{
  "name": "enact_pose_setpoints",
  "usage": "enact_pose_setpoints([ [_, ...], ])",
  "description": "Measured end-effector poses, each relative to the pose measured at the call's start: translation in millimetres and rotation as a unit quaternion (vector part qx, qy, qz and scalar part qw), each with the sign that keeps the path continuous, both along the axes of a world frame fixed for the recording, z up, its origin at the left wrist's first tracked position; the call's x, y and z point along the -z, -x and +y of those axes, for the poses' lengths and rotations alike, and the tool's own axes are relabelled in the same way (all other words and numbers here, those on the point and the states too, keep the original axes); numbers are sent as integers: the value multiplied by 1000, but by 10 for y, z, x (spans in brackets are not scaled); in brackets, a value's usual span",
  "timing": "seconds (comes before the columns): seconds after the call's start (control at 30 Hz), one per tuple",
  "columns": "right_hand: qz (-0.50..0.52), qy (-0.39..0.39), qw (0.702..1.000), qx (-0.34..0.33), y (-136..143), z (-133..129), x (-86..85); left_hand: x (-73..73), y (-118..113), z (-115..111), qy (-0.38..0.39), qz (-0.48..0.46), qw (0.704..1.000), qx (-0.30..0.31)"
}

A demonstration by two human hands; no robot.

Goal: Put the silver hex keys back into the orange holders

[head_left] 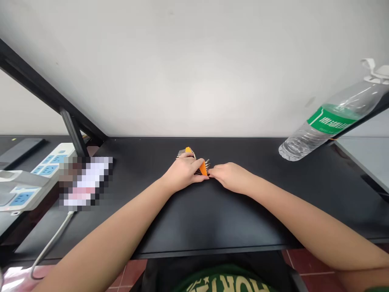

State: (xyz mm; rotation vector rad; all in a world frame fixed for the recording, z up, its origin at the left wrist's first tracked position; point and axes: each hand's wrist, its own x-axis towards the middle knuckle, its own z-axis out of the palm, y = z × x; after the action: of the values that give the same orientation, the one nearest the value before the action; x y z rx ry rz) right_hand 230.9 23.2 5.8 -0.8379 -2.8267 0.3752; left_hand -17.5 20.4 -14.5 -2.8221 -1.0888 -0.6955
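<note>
A hex key set, several thin metal rods in an orange holder (203, 167), is held just above or on the black desk. My left hand (184, 172) is closed around it, thumb and fingers on the orange part. Rod ends stick out past both sides of that hand. My right hand (229, 176) is closed too, its fingertips pinched at the right-hand ends of the rods, seemingly on one hex key. The fingers hide what exactly lies in that pinch.
On the right stands a large water bottle (330, 119) with a green label. A phone (86, 182), blurred out, leans at the left with a white cable (53, 239). Farther left lies a power strip (45, 174). A pale wall (194, 69) closes off the black desk (231, 223).
</note>
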Motion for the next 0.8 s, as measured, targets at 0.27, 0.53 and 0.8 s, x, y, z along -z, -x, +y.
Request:
enact_pose_setpoints([
  [0.27,19,-87,992,85,-14,27,80,-41,-73,1,37,-20,998,44],
  [0.53,138,-69,988,29,116,-3,152,-92,-101,-90,160,-83,982,-50],
  [0.8,147,14,987,61,62,154,200,-140,-83,-91,143,-63,987,-39],
])
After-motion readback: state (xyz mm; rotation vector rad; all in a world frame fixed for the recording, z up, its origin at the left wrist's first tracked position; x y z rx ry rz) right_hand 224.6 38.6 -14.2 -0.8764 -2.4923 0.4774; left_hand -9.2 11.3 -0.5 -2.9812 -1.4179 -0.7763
